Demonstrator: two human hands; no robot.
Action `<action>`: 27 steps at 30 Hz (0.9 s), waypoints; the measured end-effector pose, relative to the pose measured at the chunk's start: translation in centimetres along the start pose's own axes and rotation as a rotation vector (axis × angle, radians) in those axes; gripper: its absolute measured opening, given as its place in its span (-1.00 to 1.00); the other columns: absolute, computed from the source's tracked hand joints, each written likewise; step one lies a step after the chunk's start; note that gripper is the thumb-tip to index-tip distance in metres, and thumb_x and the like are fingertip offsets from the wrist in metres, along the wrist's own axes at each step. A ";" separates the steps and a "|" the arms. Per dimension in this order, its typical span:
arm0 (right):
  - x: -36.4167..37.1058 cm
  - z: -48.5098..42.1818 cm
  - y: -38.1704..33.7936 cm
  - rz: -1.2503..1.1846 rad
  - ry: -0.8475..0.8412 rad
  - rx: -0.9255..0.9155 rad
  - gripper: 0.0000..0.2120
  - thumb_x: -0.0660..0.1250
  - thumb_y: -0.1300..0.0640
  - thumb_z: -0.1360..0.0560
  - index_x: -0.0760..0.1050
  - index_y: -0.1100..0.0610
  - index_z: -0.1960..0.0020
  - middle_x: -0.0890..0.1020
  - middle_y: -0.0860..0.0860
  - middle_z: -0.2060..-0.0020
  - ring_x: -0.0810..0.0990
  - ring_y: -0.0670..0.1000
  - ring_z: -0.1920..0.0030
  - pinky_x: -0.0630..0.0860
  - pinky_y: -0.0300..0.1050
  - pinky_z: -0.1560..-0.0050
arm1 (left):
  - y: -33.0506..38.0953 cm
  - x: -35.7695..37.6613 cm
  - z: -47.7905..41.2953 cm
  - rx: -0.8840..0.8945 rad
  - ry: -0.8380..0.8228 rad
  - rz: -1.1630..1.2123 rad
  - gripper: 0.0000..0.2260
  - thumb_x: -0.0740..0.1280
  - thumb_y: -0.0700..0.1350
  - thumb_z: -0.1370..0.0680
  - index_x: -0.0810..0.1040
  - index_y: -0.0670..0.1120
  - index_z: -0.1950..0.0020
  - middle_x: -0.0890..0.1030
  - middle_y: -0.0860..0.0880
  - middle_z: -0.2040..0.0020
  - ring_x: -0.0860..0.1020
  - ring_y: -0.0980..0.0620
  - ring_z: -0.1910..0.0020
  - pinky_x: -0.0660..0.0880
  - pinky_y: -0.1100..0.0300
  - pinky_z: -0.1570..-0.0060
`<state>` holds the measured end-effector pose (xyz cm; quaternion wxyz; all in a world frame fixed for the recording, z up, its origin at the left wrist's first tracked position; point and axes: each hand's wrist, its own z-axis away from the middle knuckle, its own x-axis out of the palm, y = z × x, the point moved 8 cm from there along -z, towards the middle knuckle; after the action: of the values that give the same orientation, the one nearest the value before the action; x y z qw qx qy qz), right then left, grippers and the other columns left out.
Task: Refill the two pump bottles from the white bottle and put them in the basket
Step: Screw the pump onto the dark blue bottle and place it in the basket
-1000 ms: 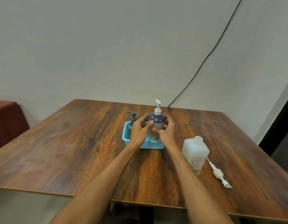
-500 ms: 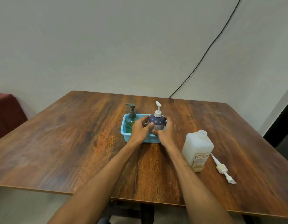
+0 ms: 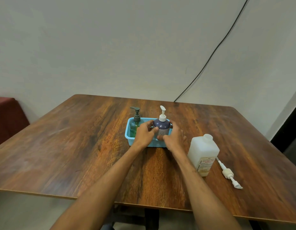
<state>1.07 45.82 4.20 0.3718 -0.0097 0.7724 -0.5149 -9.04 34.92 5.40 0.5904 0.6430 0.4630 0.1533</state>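
Worktop (image 3: 77, 146): brown wood grain, carries everything. Blue basket (image 3: 128, 136) sits mid-worktop, straight ahead of us. White bottle (image 3: 203, 151) stands upright and uncapped, to the right of the basket, apart from it and nearer to us.

Purple pump bottle (image 3: 161, 126) stands in the right end of the basket, long axis vertical, pump head on top. Green pump bottle (image 3: 133, 127) stands upright in the left end. We cannot tell whether the two touch.

Left grip (image 3: 144, 135): fingers curled round the purple bottle's left side, thumb on its front. Right grip (image 3: 173, 138): wrapped round the right side, fingertips behind, thumb low on the front. Both hold it, and neither is nearer than the other.

Loose white pump (image 3: 227, 173) lies flat just right of the white bottle.

Judgement: both pump bottles look placed, though the grips hide the purple bottle's base. Letting go comes next. The bottle sits between the grips, so each opens outward. The left has the green bottle close on its outer side and should pull back toward us, not sideways.
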 end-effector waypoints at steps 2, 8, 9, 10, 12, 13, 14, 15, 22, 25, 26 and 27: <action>0.1 0.2 0.0 -0.053 -0.024 0.020 -0.21 0.57 0.17 -0.37 0.29 -0.03 -0.51 0.46 0.02 -0.42 0.37 0.13 -0.44 0.31 0.17 -0.44 | 0.4 -0.5 0.4 0.001 0.028 -0.015 -0.59 0.34 -0.24 -0.61 0.43 -0.20 -0.46 0.53 -0.12 -0.41 0.48 -0.05 -0.41 0.42 0.20 -0.26; -1.3 0.5 -1.7 -0.300 -0.046 0.005 -0.44 0.33 0.35 -0.52 0.33 0.06 -0.47 0.43 0.04 -0.40 0.44 0.07 -0.38 0.49 -0.09 -0.20 | 2.2 -5.3 2.0 0.105 0.263 -0.015 -0.78 0.36 -0.18 -0.61 0.64 -0.12 -0.25 0.68 -0.05 -0.17 0.64 0.07 -0.13 0.56 0.29 -0.09; -1.8 0.4 -1.9 -0.306 -0.021 0.004 -0.47 0.30 0.35 -0.53 0.34 0.09 -0.47 0.44 0.06 -0.40 0.43 0.07 -0.39 0.47 -0.10 -0.22 | 2.3 -6.3 2.3 0.109 0.294 0.005 -0.80 0.36 -0.17 -0.61 0.66 -0.12 -0.21 0.69 -0.04 -0.12 0.65 0.08 -0.07 0.60 0.23 -0.08; -2.3 0.4 -2.1 -0.305 0.011 0.008 -0.49 0.28 0.35 -0.54 0.35 0.11 -0.46 0.45 0.07 -0.40 0.44 0.08 -0.38 0.47 -0.10 -0.22 | 2.5 -7.2 2.5 0.107 0.328 0.032 -0.82 0.37 -0.17 -0.60 0.67 -0.13 -0.17 0.70 -0.04 -0.07 0.66 0.08 -0.02 0.62 0.17 -0.06; -3.2 0.3 -2.2 -0.302 0.065 0.032 -0.53 0.25 0.34 -0.55 0.38 0.14 -0.44 0.49 0.09 -0.36 0.47 0.08 -0.35 0.47 -0.11 -0.17 | 2.4 -8.9 2.7 0.080 0.398 0.076 -0.86 0.37 -0.18 -0.59 0.67 -0.14 -0.11 0.70 -0.03 0.01 0.67 0.07 0.05 0.65 0.12 -0.01; -3.4 0.4 -2.2 -0.306 0.083 0.052 -0.54 0.24 0.34 -0.56 0.38 0.15 -0.44 0.50 0.09 -0.35 0.48 0.07 -0.33 0.45 -0.13 -0.12 | 2.2 -9.6 2.7 0.060 0.427 0.087 -0.87 0.37 -0.19 -0.59 0.67 -0.14 -0.10 0.69 -0.02 0.04 0.67 0.07 0.07 0.65 0.11 0.00; -3.6 0.6 -2.1 -0.305 0.099 0.076 -0.55 0.23 0.33 -0.57 0.38 0.16 -0.45 0.50 0.09 -0.34 0.48 0.07 -0.32 0.42 -0.15 -0.09 | 1.8 -10.1 2.6 0.037 0.449 0.087 -0.88 0.37 -0.19 -0.59 0.67 -0.13 -0.08 0.68 0.00 0.06 0.66 0.07 0.07 0.65 0.10 0.00; -3.7 0.7 -1.9 -0.298 0.116 0.096 -0.55 0.23 0.32 -0.57 0.37 0.15 -0.45 0.50 0.09 -0.35 0.48 0.07 -0.32 0.40 -0.15 -0.07 | 1.3 -10.6 2.5 0.009 0.462 0.076 -0.89 0.38 -0.19 -0.59 0.67 -0.13 -0.08 0.67 0.00 0.06 0.65 0.06 0.07 0.65 0.08 0.00; -1.7 1.1 0.2 -0.248 0.122 0.181 -0.54 0.24 0.21 -0.58 0.32 0.13 -0.47 0.48 0.05 -0.35 0.48 0.02 -0.22 0.37 -0.25 0.08 | -3.9 -10.7 1.3 -0.230 0.388 -0.081 -0.75 0.40 -0.19 -0.56 0.58 -0.18 -0.23 0.63 -0.11 -0.12 0.59 -0.04 -0.08 0.60 -0.03 -0.10; -0.9 0.7 1.0 -0.241 0.122 0.229 -0.57 0.18 0.23 -0.62 0.32 0.15 -0.49 0.49 0.05 -0.33 0.46 -0.02 -0.14 0.29 -0.30 0.23 | -5.7 -10.0 0.8 -0.322 0.299 -0.133 -0.73 0.34 -0.23 -0.58 0.55 -0.22 -0.27 0.60 -0.12 -0.15 0.53 -0.02 -0.09 0.56 0.01 -0.13; -0.5 0.5 1.3 -0.256 0.117 0.246 -0.59 0.16 0.23 -0.63 0.33 0.16 -0.47 0.50 0.06 -0.31 0.46 -0.03 -0.10 0.29 -0.31 0.25 | -6.2 -9.7 0.6 -0.341 0.260 -0.141 -0.75 0.32 -0.24 -0.58 0.56 -0.22 -0.26 0.59 -0.11 -0.13 0.53 -0.02 -0.08 0.56 0.01 -0.12; -0.1 0.4 1.5 -0.270 0.113 0.260 -0.64 0.14 0.24 -0.63 0.37 0.16 -0.42 0.52 0.07 -0.28 0.47 -0.04 -0.06 0.30 -0.31 0.27 | -6.7 -9.3 0.4 -0.360 0.220 -0.146 -0.77 0.30 -0.25 -0.59 0.58 -0.22 -0.23 0.59 -0.09 -0.09 0.55 -0.01 -0.07 0.58 -0.01 -0.12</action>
<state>1.97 46.28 2.97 0.2535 -0.0361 0.7106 -0.6553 -16.38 26.59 2.53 0.6510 0.4715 0.5352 0.2595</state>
